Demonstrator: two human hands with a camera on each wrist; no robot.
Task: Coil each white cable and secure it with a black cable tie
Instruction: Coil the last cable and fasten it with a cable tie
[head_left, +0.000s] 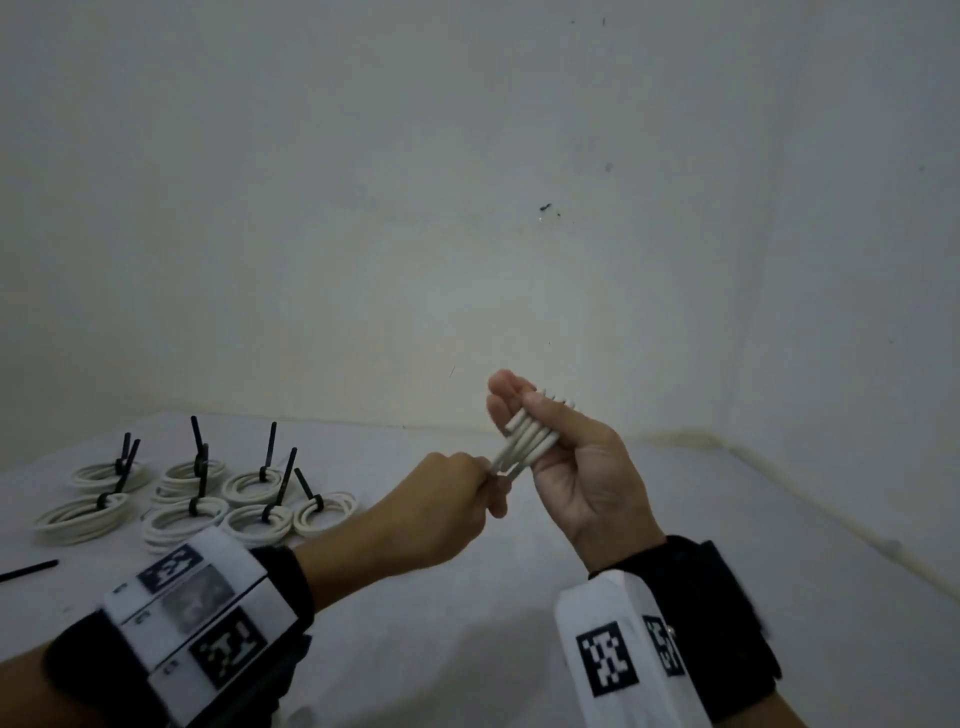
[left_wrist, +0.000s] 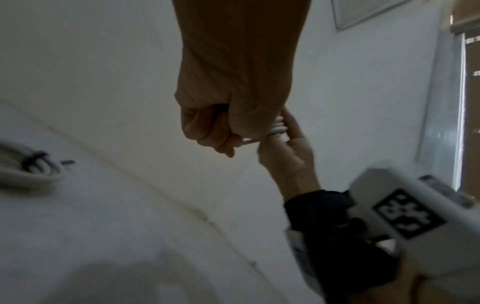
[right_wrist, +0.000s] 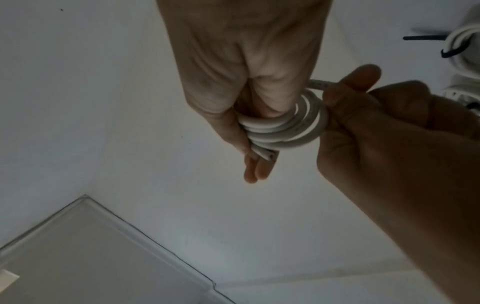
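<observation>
Stretching out beneath both hands, the white-covered bench (head_left: 467, 597) carries a cluster of finished coils (head_left: 192, 499) well off to the left of the left hand, each one cinched by a black cable tie (head_left: 270, 452) whose tail sticks up. One loose black tie (head_left: 28, 570) lies alone nearer the person, left of the left wrist. Both wrists wear black bands with white blocks bearing black-and-white square marker patterns; no readable words show on them, and the faint print along the cable is too blurred to read.

The right hand (head_left: 566, 462) is raised palm toward the person, its fingers (head_left: 506, 400) held fairly straight with the white cable (head_left: 524, 441) wound around them in several turns, the thumb pressing across the turns. The left hand (head_left: 441, 504) sits just beside it, to its left and slightly lower, fingers curled and pinching the cable's free end.

The right wrist view alone shows the stacked loops (right_wrist: 283, 131) ringing the right hand's fingers and the cut cable end (right_wrist: 345, 159) lying against them. The left wrist view shows only a sliver of the loops (left_wrist: 279, 128) between the two hands, plus one tied coil (left_wrist: 28, 170) on the bench, blurred. The head view alone shows the whole cluster.
</observation>
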